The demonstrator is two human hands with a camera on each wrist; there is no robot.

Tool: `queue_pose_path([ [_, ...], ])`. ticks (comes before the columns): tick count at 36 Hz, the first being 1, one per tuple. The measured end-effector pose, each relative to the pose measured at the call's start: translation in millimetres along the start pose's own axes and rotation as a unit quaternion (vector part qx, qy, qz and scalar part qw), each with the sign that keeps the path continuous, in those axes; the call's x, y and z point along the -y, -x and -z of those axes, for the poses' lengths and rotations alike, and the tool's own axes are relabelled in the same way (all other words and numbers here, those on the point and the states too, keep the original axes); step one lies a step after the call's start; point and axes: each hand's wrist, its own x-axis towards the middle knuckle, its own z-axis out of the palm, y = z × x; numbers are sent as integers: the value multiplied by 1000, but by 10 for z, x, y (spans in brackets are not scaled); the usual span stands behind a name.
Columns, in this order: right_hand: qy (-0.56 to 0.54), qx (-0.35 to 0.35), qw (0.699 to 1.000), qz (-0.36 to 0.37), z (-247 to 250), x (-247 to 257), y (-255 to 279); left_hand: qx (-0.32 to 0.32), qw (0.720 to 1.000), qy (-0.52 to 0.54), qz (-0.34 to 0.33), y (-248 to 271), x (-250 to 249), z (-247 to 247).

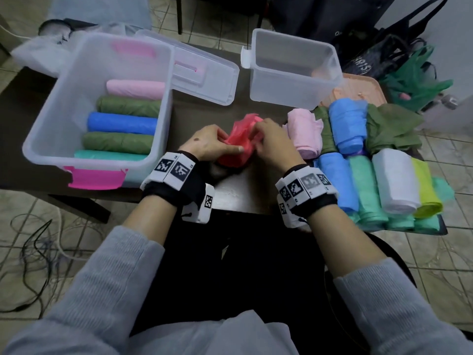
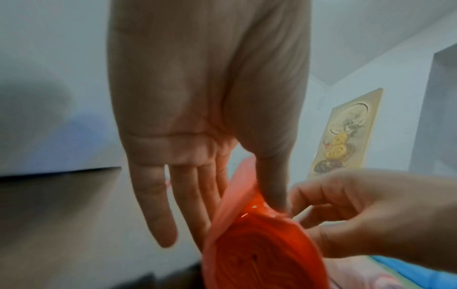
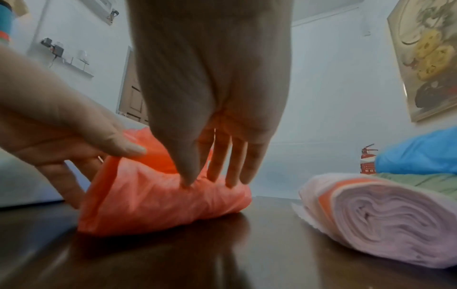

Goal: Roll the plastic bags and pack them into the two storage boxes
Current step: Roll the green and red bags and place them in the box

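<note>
As the red bag [image 1: 238, 146] lies rolled between them, my left hand [image 1: 210, 142] and right hand [image 1: 273, 139] are pinching it (part-filled box [image 1: 46, 119] nearer my left grip).

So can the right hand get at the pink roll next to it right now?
Probably yes. The pink roll lies just beside the right hand, with nothing between them; the hand would only have to let go of the red bag first.

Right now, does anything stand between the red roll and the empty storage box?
Nothing visible does. The red roll lies on the table; bare table runs from it to the open-topped empty box. The lid lies left of that path, the pink roll right.
</note>
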Motion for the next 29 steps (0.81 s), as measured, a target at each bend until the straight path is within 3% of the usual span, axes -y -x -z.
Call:
queue_pose_path([
  [4,2,61,998,28,34,-19,23,-68,997,-3,29,-63,-11,28],
  [8,139,56,986,78,53,-48,59,-141,989,12,49,-122,-85,28],
  [11,166,67,974,142,107,-26,58,-170,983,46,56,-167,-125,35],
  [15,172,93,972,129,113,31,67,-176,977,102,59,-226,-186,91],
  [19,260,132,946,142,114,97,65,-167,978,117,45,-274,-209,113],
  [24,219,167,951,142,42,163,142,-184,969,161,35,-351,-284,96],
  [29,206,177,953,135,10,161,195,-160,977,99,104,-361,-238,82],
])
